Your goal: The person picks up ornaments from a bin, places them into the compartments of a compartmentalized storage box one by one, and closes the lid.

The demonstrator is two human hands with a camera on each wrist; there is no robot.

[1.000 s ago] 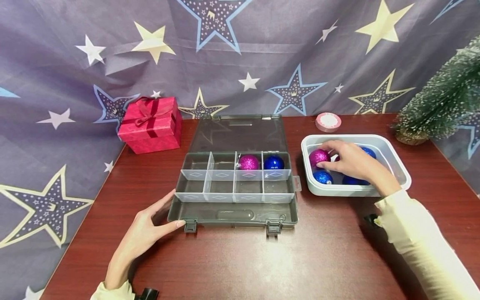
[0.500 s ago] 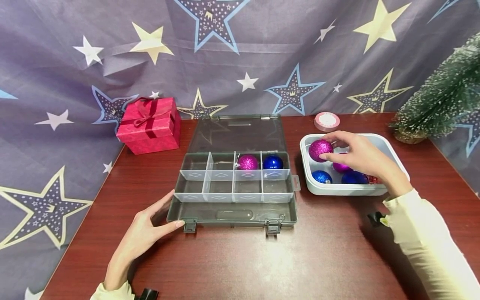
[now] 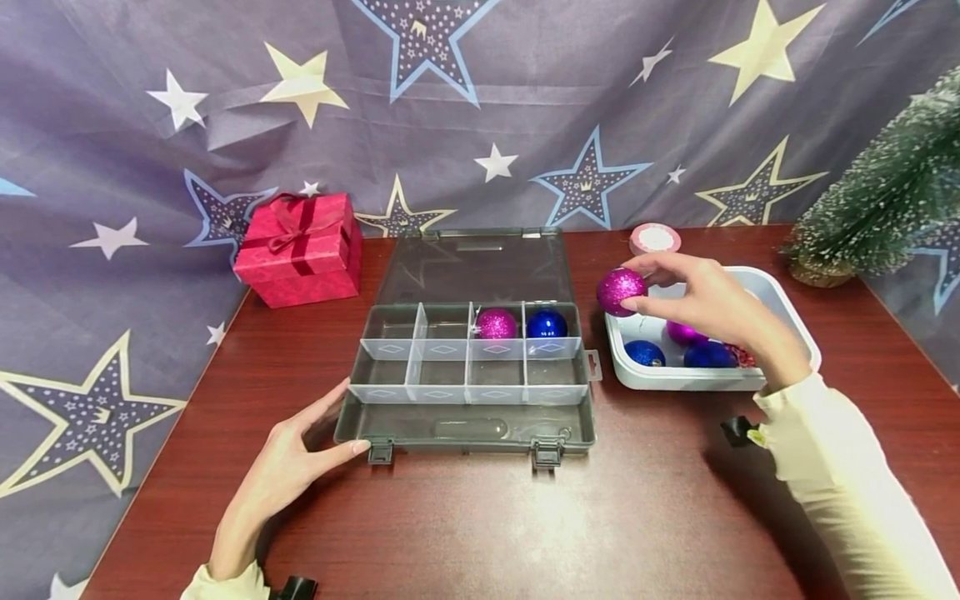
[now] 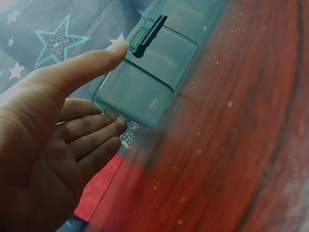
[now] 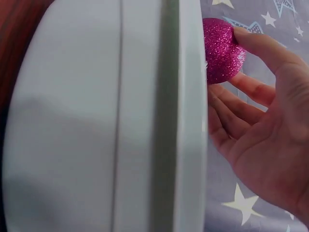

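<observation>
My right hand (image 3: 708, 300) pinches a magenta glitter bauble (image 3: 621, 292) between thumb and fingertips, raised over the left rim of a white plastic tub (image 3: 795, 329). In the right wrist view the tub's wall fills the left part, with the bauble (image 5: 225, 50) showing past its edge. Thumb and fingers of my left hand (image 3: 281, 462) are spread at the front left corner of a grey see-through divided box (image 3: 471, 429), thumb tip beside a latch (image 4: 150, 36). The box's lid (image 3: 480, 267) lies back. A magenta glitter bauble (image 3: 497, 325) and a shiny blue bauble (image 3: 547, 325) sit in its back-row compartments.
In the tub lie a blue glitter bauble (image 3: 643, 353), a dark blue bauble (image 3: 708, 355) and another magenta bauble (image 3: 684, 332). A red gift box (image 3: 300, 250) stands back left, a ribbon roll (image 3: 655, 239) behind the tub, and a small frosted tree (image 3: 877, 192) at the right.
My right hand has lifted the magenta glitter bauble out of the tub and moved it left to above the rim. My left hand has stayed at the box corner.
</observation>
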